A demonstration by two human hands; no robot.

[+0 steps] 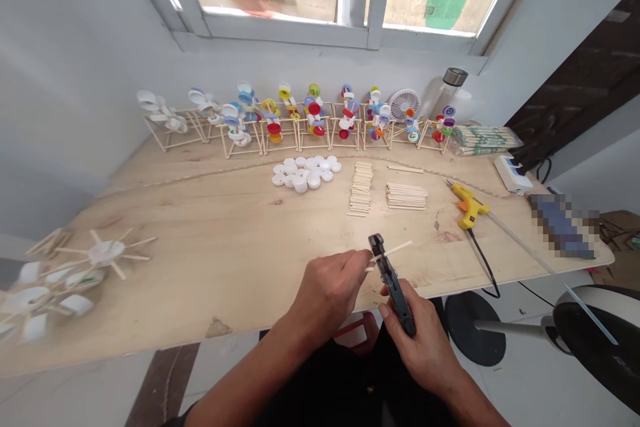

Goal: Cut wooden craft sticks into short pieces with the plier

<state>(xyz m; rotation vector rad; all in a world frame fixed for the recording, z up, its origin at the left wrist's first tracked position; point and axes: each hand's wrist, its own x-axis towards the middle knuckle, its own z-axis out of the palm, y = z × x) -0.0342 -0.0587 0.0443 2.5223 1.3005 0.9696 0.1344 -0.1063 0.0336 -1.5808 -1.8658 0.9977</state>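
Observation:
My left hand (331, 288) pinches a thin wooden stick (395, 251) near the table's front edge. The stick passes through the jaws of black cutting pliers (391, 280). My right hand (417, 333) is wrapped round the pliers' handles, just right of the left hand. Both hands hover over the front edge of the wooden table (210, 227).
White bottle caps (305, 173) and two piles of sticks (361, 188) (406, 195) lie mid-table. A yellow glue gun (469, 205) lies to the right. Stick-and-cap wheel models (300, 119) line the back wall; white ones (60, 280) sit at the left. A fan stand (575, 327) is on the floor.

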